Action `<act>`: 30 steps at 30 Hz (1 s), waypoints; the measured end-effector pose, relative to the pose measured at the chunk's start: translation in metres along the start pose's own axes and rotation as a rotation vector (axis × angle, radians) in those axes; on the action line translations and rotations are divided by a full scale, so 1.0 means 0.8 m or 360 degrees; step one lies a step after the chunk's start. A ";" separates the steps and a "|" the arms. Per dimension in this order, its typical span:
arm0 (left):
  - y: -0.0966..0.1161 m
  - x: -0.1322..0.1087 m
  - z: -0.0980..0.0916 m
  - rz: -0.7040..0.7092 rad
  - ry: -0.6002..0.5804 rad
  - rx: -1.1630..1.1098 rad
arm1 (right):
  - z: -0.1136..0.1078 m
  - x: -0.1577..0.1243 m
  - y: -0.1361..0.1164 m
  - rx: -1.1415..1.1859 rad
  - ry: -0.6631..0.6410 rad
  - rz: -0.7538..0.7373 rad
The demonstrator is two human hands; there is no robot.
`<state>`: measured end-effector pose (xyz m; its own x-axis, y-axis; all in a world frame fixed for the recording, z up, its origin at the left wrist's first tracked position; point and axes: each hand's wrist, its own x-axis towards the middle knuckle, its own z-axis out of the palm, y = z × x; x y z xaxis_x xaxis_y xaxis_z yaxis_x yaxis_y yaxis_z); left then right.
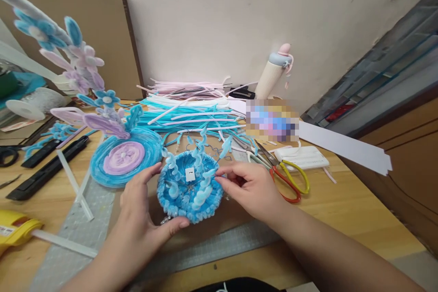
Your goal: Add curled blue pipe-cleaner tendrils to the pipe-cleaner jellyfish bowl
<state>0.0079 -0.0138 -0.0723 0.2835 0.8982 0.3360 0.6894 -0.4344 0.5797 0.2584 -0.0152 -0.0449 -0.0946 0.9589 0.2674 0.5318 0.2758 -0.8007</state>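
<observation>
Pale wall behind, with a wooden table filling most of my view from the head camera. Large brown board leans at the left. Across the back of the table I log a heap of fuzzy stems in blue, pink and white. Left of centre stands a flower stand: round blue base with a lilac middle, flowered pale stalk rising behind. Bottle at the back right, upright against the wall and capped in grey and pink.

Blue bowl, fluffy-rimmed, sits front and centre above a brown sheet; I cannot tell whether it touches down. Left hand curves widely round the bowl's left side and holds it, thumb on the near rim. Right hand: thumb and forefinger nearly together at the right rim, by the tip of a pale blue spiral. Whether they pinch it, I cannot tell.

Yellow glue gun near left; scissors just beyond the right hand, blades apart. Smallest noted: white square inside the bowl.
</observation>
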 end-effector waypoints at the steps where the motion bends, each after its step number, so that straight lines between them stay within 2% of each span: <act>1: -0.001 0.000 -0.001 -0.0013 -0.0013 -0.0014 | 0.001 0.000 0.002 -0.0003 0.0023 -0.0042; 6: -0.002 -0.001 -0.003 -0.0024 -0.0025 -0.0006 | 0.005 -0.002 0.006 -0.0003 0.0073 -0.0215; 17: 0.001 -0.001 -0.002 -0.0032 -0.0025 0.0021 | 0.005 -0.001 0.005 0.0036 -0.0016 -0.0361; 23: -0.002 0.001 -0.001 -0.0014 -0.0023 0.0028 | 0.003 -0.001 0.002 0.0019 0.0018 -0.0474; 30: -0.003 0.003 -0.008 -0.0132 -0.0104 -0.0046 | 0.004 0.001 0.003 -0.0002 0.0075 -0.0579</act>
<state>0.0028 -0.0109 -0.0684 0.2699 0.9332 0.2372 0.6931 -0.3593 0.6249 0.2572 -0.0133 -0.0484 -0.2388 0.7937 0.5594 0.4712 0.5984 -0.6479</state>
